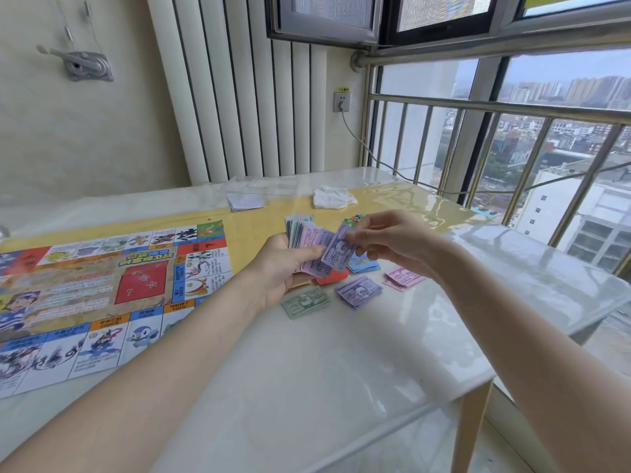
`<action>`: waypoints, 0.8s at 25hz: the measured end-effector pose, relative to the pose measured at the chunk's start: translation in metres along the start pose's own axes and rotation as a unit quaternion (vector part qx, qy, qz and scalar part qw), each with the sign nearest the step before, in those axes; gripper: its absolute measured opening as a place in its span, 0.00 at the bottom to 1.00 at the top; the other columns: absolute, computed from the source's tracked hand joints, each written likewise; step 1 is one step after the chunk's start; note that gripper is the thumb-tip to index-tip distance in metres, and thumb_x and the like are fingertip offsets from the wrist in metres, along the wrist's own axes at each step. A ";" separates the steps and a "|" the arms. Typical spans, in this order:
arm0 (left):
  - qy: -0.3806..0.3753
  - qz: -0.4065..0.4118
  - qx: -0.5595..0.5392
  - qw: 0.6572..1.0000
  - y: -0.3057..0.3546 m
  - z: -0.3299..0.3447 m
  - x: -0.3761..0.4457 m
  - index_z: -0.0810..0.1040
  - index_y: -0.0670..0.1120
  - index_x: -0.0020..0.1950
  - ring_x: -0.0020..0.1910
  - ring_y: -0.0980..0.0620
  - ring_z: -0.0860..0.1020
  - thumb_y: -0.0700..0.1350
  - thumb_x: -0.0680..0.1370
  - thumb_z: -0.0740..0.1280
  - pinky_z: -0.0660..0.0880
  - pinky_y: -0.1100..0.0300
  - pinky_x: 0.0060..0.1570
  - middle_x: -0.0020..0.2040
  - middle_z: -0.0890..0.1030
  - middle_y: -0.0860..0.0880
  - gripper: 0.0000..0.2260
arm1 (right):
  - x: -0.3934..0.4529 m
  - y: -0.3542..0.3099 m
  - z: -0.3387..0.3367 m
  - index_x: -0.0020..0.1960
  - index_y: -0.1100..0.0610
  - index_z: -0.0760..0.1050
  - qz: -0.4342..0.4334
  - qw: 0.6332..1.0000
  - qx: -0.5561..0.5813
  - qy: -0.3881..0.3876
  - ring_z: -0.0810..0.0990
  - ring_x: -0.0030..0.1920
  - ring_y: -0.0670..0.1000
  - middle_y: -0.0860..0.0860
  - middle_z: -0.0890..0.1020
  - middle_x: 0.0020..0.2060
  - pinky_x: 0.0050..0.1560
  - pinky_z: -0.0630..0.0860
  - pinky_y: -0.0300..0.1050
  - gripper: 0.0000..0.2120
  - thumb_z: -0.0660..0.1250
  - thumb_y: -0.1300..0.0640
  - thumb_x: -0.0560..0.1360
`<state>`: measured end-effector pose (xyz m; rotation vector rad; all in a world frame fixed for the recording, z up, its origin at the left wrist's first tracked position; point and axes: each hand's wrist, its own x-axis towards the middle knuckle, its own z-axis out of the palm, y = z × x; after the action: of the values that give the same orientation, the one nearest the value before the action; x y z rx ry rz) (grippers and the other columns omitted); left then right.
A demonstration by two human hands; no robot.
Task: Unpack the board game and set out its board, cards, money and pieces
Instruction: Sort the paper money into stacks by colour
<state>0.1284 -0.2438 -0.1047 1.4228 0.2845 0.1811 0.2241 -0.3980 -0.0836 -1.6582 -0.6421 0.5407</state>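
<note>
Setting: glossy white desk [307,370] beside a railed balcony window at the right of the frame.
Board: colourful paper game board [102,295], unfolded at left centre.
Left hand [286,268]: curled round a fanned stack of paper play money [304,233].
Right hand [386,240]: pinching one purple banknote [338,250] off that stack.
Key relation: purple banknote pile [358,291] lies directly below the right hand, towards the frame's bottom, between the green pile [305,303] and pink pile [403,277]; the right hand is nearer.
</note>
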 end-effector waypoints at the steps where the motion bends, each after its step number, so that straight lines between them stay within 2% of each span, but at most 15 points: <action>1: 0.005 0.004 0.003 1.000 -0.001 0.001 0.000 0.76 0.44 0.43 0.25 0.57 0.80 0.33 0.75 0.66 0.77 0.65 0.26 0.27 0.81 0.52 0.06 | 0.000 0.001 0.003 0.37 0.64 0.74 0.008 1.000 -0.006 0.003 0.75 0.28 0.46 0.53 0.79 0.27 0.28 0.71 0.33 0.06 0.68 0.66 0.71; 4: 0.019 0.002 0.002 1.000 -0.003 0.004 0.001 0.76 0.44 0.42 0.25 0.57 0.80 0.34 0.74 0.68 0.76 0.65 0.25 0.26 0.81 0.52 0.06 | -0.001 0.010 0.012 0.36 0.62 0.72 0.004 1.000 -0.006 0.023 0.74 0.28 0.48 0.54 0.78 0.27 0.27 0.71 0.34 0.08 0.68 0.68 0.72; 7: 0.014 -0.012 -0.006 1.000 -0.005 0.003 0.002 0.77 0.43 0.44 0.28 0.55 0.81 0.38 0.74 0.69 0.77 0.64 0.27 0.32 0.82 0.49 0.02 | -0.003 0.014 0.012 0.44 0.62 0.73 0.001 0.998 0.028 0.052 0.76 0.25 0.48 0.56 0.77 0.30 0.26 0.72 0.35 0.06 0.68 0.71 0.71; 9: 0.021 -0.012 -0.019 1.000 -0.005 -0.001 0.003 0.77 0.41 0.48 0.31 0.55 0.81 0.39 0.75 0.68 0.79 0.64 0.30 0.36 0.83 0.47 0.04 | -0.007 0.016 0.006 0.49 0.65 0.75 0.025 0.997 -0.011 0.070 0.78 0.24 0.47 0.58 0.78 0.31 0.27 0.76 0.36 0.07 0.68 0.71 0.71; 12: 0.037 -0.011 -0.039 0.998 -0.006 -0.003 0.003 0.77 0.39 0.48 0.29 0.56 0.81 0.37 0.75 0.68 0.78 0.66 0.29 0.32 0.83 0.47 0.04 | -0.015 0.023 0.004 0.43 0.65 0.77 0.079 0.981 -0.137 0.108 0.79 0.22 0.46 0.58 0.80 0.30 0.27 0.76 0.36 0.03 0.70 0.68 0.70; 14: 0.035 -0.016 -0.032 0.999 -0.008 -0.003 0.002 0.77 0.38 0.46 0.29 0.56 0.81 0.37 0.74 0.68 0.78 0.66 0.29 0.31 0.83 0.47 0.03 | -0.016 0.030 0.008 0.38 0.60 0.75 0.072 0.936 -0.325 0.116 0.77 0.21 0.43 0.53 0.78 0.27 0.23 0.70 0.33 0.05 0.70 0.64 0.70; 16: 0.026 -0.017 -0.016 0.999 -0.011 -0.001 0.001 0.78 0.38 0.45 0.29 0.55 0.81 0.36 0.74 0.69 0.78 0.66 0.29 0.31 0.83 0.47 0.02 | -0.015 0.031 0.012 0.42 0.58 0.75 0.052 0.864 -0.484 0.125 0.77 0.32 0.49 0.50 0.74 0.30 0.28 0.67 0.38 0.06 0.71 0.60 0.69; 17: 0.023 -0.016 -0.004 1.000 -0.011 0.000 0.000 0.78 0.38 0.45 0.28 0.55 0.81 0.36 0.73 0.69 0.77 0.66 0.29 0.30 0.83 0.47 0.02 | -0.015 0.028 0.013 0.46 0.57 0.75 0.043 0.844 -0.517 0.138 0.74 0.38 0.51 0.50 0.73 0.34 0.30 0.65 0.41 0.09 0.72 0.58 0.69; 18: 0.019 -0.014 0.008 1.000 -0.011 0.001 -0.002 0.78 0.39 0.44 0.27 0.56 0.81 0.36 0.73 0.69 0.77 0.66 0.28 0.29 0.83 0.47 0.02 | -0.015 0.026 0.014 0.48 0.57 0.74 0.024 0.844 -0.515 0.147 0.72 0.39 0.51 0.50 0.72 0.37 0.30 0.64 0.41 0.11 0.72 0.56 0.69; 19: 0.013 -0.010 0.018 1.000 -0.011 0.002 -0.003 0.78 0.39 0.43 0.27 0.56 0.81 0.36 0.72 0.70 0.76 0.67 0.27 0.28 0.82 0.47 0.02 | -0.015 0.022 0.014 0.49 0.59 0.75 0.000 0.874 -0.461 0.152 0.72 0.36 0.49 0.50 0.73 0.37 0.29 0.64 0.39 0.11 0.71 0.56 0.71; 20: 0.004 -0.006 0.025 1.000 -0.011 0.003 -0.004 0.77 0.39 0.42 0.27 0.55 0.81 0.35 0.72 0.70 0.76 0.67 0.27 0.28 0.82 0.47 0.03 | -0.015 0.018 0.015 0.48 0.61 0.76 -0.019 0.919 -0.363 0.149 0.72 0.30 0.46 0.51 0.75 0.35 0.27 0.64 0.36 0.10 0.70 0.55 0.73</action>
<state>0.1253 -0.2495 -0.1150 1.4709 0.3060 0.1722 0.2052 -0.4000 -0.1038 -2.3577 -0.6878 -0.0109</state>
